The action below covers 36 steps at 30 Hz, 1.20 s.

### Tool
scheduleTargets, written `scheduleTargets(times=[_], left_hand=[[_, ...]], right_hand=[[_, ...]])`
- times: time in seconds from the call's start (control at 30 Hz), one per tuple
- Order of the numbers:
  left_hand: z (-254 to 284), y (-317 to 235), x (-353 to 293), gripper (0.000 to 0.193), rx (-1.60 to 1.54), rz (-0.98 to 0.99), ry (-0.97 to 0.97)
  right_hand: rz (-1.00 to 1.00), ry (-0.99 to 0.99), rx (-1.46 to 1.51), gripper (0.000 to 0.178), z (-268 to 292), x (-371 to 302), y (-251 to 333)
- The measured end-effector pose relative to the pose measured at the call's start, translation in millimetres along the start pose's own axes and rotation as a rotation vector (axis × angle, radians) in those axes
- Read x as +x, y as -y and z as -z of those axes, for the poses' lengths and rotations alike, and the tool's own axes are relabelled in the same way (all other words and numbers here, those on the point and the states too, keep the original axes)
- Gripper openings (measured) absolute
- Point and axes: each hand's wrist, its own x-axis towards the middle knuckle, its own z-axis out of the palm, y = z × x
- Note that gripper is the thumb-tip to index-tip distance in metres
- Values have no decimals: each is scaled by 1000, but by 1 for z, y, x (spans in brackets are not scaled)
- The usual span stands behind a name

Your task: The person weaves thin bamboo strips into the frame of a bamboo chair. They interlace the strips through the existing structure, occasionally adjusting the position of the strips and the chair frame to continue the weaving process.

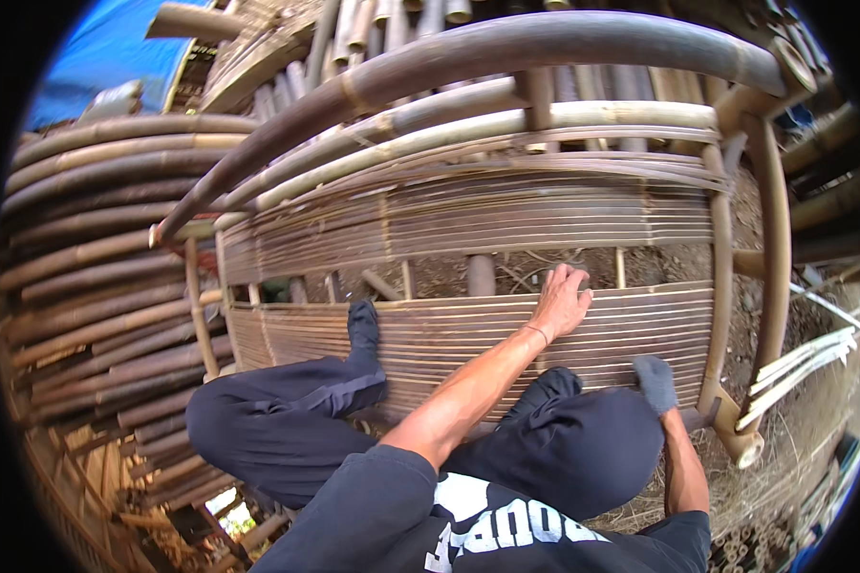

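Observation:
I am sitting on a bench-like bamboo frame whose seat is made of thin bamboo slats (430,325), with a long gap across the middle. My bare left hand (564,298) reaches forward to the gap's near edge. Its fingers are bent and slightly apart, with the tips over the opening; nothing shows held in them. Beyond the gap lies a second band of dark slats (506,222), with several loose thin strips (631,164) along its far side. A grey glove covers my right hand (655,382), beside my right knee above the near slats; its fingers are hidden.
A thick bamboo rail (487,57) curves along the far side. Stacked bamboo poles (115,258) fill the left, and more lie behind. Pale split strips (803,368) lie at right, near the frame's leg (741,439). A blue tarp (115,53) hangs at the far left.

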Motion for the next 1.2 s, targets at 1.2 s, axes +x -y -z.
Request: scheduleTargets(times=[1.2], left_hand=[[293, 158, -66, 15, 701, -901, 776]], right_hand=[[-300, -482, -557, 35, -175, -43, 166]])
